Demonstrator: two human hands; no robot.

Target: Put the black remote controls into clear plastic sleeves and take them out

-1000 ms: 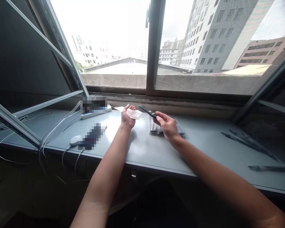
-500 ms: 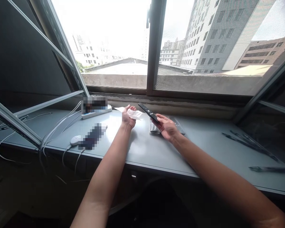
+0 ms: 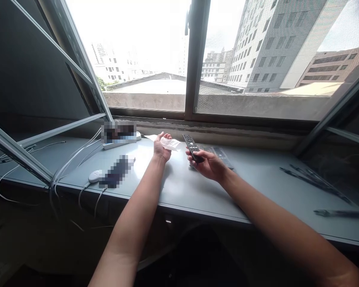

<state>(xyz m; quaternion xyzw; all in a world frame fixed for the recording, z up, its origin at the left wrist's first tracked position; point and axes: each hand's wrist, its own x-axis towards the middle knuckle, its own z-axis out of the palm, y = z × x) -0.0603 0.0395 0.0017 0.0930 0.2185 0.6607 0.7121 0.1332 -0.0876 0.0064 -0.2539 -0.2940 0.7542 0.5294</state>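
My right hand [image 3: 211, 164] is closed round the lower end of a black remote control [image 3: 191, 146]. Its button face is turned up toward me, and the far end points away toward the window. In my left hand [image 3: 162, 148] is a thin white tissue [image 3: 171, 143], with the fingers curled round it and its ends sticking out on both sides. The two hands are apart, both above the desk. Behind and below my right hand lies a clear plastic bag [image 3: 223, 156] with dark contents, partly hidden by the hand.
A white power strip [image 3: 122, 141] with a blurred-out top stands at the back left of the grey desk [image 3: 194, 195]. Nearer are a white round plug-like device [image 3: 94, 176], a pixelated object [image 3: 115, 173] and hanging cables. Bagged dark items [image 3: 314, 181] and a pen-like object [image 3: 338, 213] lie right.
My right hand has turned the remote control so that its buttons face me more, and the grip has shifted round its lower end. My left hand stays still with the tissue.
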